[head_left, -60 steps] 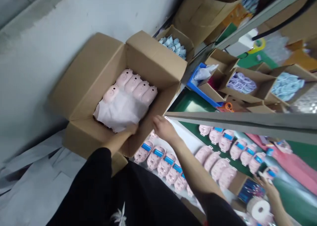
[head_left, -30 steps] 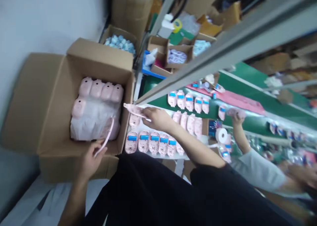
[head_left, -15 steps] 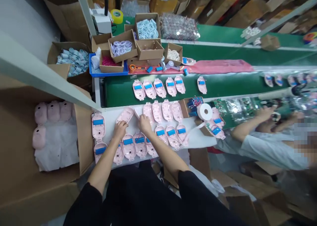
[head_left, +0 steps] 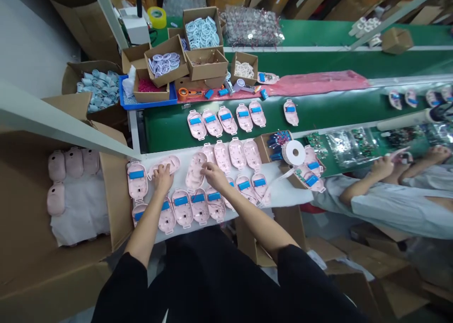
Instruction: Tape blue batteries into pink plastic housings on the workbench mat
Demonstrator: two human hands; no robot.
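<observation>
Left hand [head_left: 163,177] on one pink shell [head_left: 173,163], right hand [head_left: 215,177] gripping a second shell [head_left: 194,173].
The right fingers pinch that edge. Nearer the body than both sets of fingers runs a row of blue-blocked shells [head_left: 184,214]; just beyond the right fingertips lie plain shells [head_left: 238,154], a white roll [head_left: 299,154] farther right. Left of the left fingers stands an open carton [head_left: 118,191].

Pink shells [head_left: 196,172], blue blocks [head_left: 180,200], green belt [head_left: 318,114]
</observation>
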